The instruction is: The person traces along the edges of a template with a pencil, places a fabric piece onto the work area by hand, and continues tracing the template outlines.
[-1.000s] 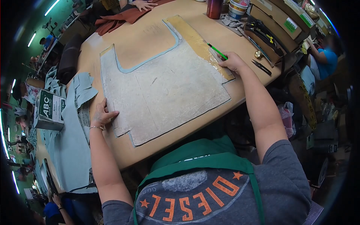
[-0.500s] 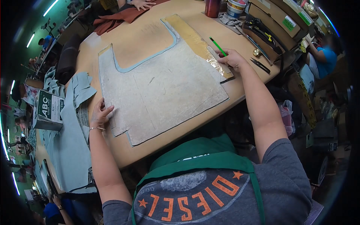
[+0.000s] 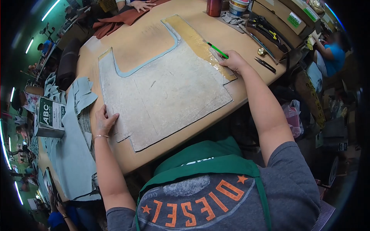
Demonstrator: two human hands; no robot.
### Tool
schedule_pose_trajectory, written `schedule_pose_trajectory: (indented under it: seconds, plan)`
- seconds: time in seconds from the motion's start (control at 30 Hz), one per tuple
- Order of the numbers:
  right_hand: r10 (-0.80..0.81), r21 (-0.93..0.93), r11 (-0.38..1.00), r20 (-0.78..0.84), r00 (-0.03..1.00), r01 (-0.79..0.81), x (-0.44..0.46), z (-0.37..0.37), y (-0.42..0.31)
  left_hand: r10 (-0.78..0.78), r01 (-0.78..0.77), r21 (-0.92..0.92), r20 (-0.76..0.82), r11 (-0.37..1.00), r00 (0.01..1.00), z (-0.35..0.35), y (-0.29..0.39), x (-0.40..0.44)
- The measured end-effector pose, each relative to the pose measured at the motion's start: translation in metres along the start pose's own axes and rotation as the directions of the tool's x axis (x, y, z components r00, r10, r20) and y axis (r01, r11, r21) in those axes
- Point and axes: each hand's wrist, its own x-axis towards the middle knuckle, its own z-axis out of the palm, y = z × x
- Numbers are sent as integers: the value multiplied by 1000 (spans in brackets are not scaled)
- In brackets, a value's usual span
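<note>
A large pale flat template with a U-shaped cutout lies on the tan table. Yellowish tape covers its right arm, and light-blue material shows along the cutout's edge. My left hand rests at the template's lower left edge, thumb on top and fingers apart. At the right edge, my right hand is closed round a green pencil, with its fingers at the template's taped edge. What the fingertips do under the edge is hidden.
Light-blue material and an ABC box are at left. Scissors, a red tumbler and cardboard boxes stand or lie at right. Another person's hand touches red-brown material at the far edge.
The template has shifted slightly left in view. The green pencil swung steeper, then tilted back toward the upper left. My left hand has moved slightly down along the edge.
</note>
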Motion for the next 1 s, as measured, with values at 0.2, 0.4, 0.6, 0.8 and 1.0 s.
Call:
schedule_pose_trajectory:
  seconds: [0.2, 0.4, 0.6, 0.8, 1.0]
  plan:
    - [-21, 162, 985, -196, 980, 54, -37, -33, 28, 567, -493, 453, -33, 743, 823, 63, 88, -95]
    - [-75, 51, 995, -183, 980, 86, -89, -41, 47, 551, -595, 371, 228, 713, 803, 121, 132, -113]
    - [-128, -175, 981, -285, 950, 80, -86, -21, 34, 670, -682, 277, 155, 676, 726, 130, 138, -94]
    - [-164, -277, 957, -260, 951, 89, -70, -12, 23, 709, -690, 234, 4, 685, 705, 116, 127, -102]
    - [-199, -254, 956, -187, 962, 149, -39, -3, 10, 370, -249, 308, -443, 918, 817, 40, 53, -97]
